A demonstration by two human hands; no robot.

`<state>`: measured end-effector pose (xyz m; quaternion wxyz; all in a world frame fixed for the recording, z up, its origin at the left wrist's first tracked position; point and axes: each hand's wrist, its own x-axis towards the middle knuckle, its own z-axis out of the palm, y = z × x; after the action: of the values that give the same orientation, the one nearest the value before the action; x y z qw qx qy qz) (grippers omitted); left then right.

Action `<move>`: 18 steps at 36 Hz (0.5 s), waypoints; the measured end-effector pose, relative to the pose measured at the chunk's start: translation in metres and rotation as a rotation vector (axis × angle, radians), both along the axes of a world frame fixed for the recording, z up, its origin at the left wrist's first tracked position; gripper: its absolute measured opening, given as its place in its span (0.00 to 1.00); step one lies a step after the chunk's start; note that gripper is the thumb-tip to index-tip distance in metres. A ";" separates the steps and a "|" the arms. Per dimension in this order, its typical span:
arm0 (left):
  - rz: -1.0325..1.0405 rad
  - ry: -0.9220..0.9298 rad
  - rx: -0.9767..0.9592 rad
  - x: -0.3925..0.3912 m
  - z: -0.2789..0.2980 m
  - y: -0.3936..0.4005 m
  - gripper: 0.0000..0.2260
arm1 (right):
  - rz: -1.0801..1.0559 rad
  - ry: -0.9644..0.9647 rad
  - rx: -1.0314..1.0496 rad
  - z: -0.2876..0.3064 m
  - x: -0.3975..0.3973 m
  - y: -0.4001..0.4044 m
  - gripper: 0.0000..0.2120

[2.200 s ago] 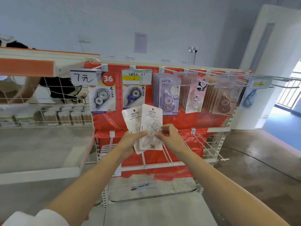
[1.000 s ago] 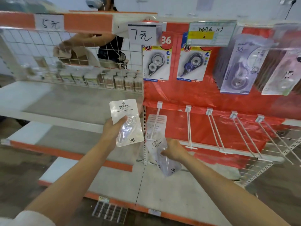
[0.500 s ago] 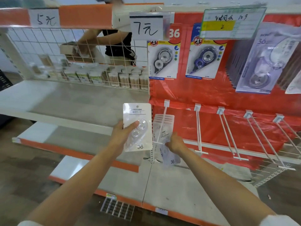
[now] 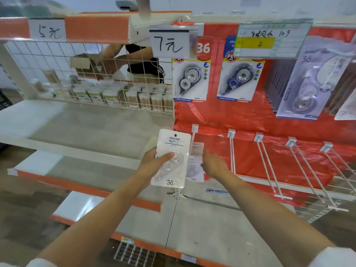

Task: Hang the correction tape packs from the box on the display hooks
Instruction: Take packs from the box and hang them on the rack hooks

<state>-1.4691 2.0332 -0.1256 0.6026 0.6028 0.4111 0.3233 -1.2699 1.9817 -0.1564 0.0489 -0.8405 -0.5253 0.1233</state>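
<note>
The left hand (image 4: 154, 162) gripped a white carded correction tape pack (image 4: 171, 158) beside the leftmost white wire hook (image 4: 193, 140), the right hand (image 4: 212, 162) loose-fingered at the packs hung there (image 4: 196, 162), where a missed punch-hole risked a dropped pack.

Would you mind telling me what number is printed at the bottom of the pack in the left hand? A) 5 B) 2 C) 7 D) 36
D: the pack gripped by the left hand shows 36 near its lower edge.
</note>
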 end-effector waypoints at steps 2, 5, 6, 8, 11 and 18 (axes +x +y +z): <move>-0.006 -0.014 0.003 0.011 0.001 0.000 0.08 | 0.044 -0.036 0.013 0.010 0.002 -0.003 0.22; -0.041 -0.042 0.016 0.024 0.002 0.000 0.09 | 0.108 -0.055 0.056 0.027 0.006 -0.010 0.19; -0.057 -0.053 0.021 0.029 0.004 -0.002 0.09 | 0.130 -0.050 0.091 0.032 0.006 -0.012 0.19; -0.067 -0.067 0.032 0.038 0.007 -0.005 0.09 | 0.162 -0.019 0.165 0.042 0.007 -0.019 0.19; -0.088 -0.092 0.035 0.048 0.011 -0.010 0.10 | 0.166 0.093 0.238 0.054 0.008 -0.029 0.19; -0.191 -0.144 0.065 0.063 0.018 -0.022 0.11 | 0.058 0.472 0.276 0.083 0.006 -0.055 0.22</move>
<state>-1.4063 2.0111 -0.1076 0.6386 0.6337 0.2969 0.3201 -1.2640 1.9270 -0.0734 0.2807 -0.7583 -0.5352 0.2445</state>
